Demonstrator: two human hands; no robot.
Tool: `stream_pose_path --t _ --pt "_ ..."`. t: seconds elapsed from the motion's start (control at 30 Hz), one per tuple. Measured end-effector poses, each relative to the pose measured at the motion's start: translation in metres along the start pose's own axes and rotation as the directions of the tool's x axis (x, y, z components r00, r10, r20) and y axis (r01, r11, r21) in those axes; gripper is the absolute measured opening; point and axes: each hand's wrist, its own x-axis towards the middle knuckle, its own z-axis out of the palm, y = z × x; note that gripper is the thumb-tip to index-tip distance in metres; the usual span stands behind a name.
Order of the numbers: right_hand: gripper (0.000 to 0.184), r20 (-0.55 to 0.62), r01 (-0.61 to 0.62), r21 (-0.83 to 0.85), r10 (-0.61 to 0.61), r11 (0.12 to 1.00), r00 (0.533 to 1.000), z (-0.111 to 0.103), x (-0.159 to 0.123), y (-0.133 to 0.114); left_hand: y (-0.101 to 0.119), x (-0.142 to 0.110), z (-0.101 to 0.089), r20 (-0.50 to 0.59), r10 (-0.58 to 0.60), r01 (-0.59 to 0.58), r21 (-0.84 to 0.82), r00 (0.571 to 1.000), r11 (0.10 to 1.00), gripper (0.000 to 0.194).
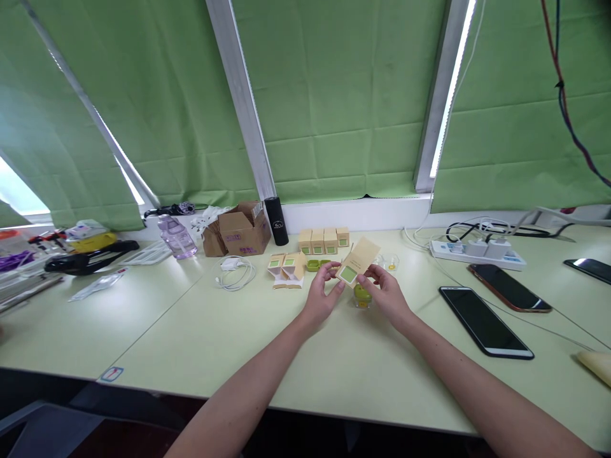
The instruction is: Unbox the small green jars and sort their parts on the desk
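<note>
Between my two hands is a tan cardboard box (360, 256), flattened or partly unfolded, with a green window panel on its lower part. My left hand (325, 291) pinches its left edge, and my right hand (386, 292) grips its lower right edge. Just below it on the table stands a small green-lidded clear container (363, 296), partly covered by the box and fingers. A green open case (317, 264) lies behind my left hand. To the left sit two tan boxes with open flaps (287, 267). Clear round pieces (391, 262) lie behind my right hand.
Several closed tan boxes (323, 242) stand in a row at the back. Left of them are a black bottle (276, 221), an open brown carton (244, 232) and a coiled white cable (236, 273). Phones (484, 321) and a power strip (477, 252) lie on the right.
</note>
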Motion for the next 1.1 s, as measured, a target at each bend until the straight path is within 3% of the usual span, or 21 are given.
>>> stream_pose_path --t 0.9,1.0,1.1 --pt "0.061 -0.005 -0.077 0.173 0.079 0.982 0.997 -0.002 0.001 -0.001 -0.01 -0.004 0.001 0.033 -0.016 0.017 -0.019 0.999 1.0 0.049" --pt "0.062 0.013 -0.105 0.22 0.105 0.97 0.994 -0.002 0.001 -0.004 -0.007 -0.004 0.0 -0.011 -0.017 0.018 0.054 1.0 0.998 0.054" --pt "0.059 0.012 -0.116 0.254 0.117 0.96 0.993 -0.003 0.0 -0.009 -0.002 -0.004 -0.002 -0.074 0.094 -0.074 0.241 0.993 0.968 0.058"
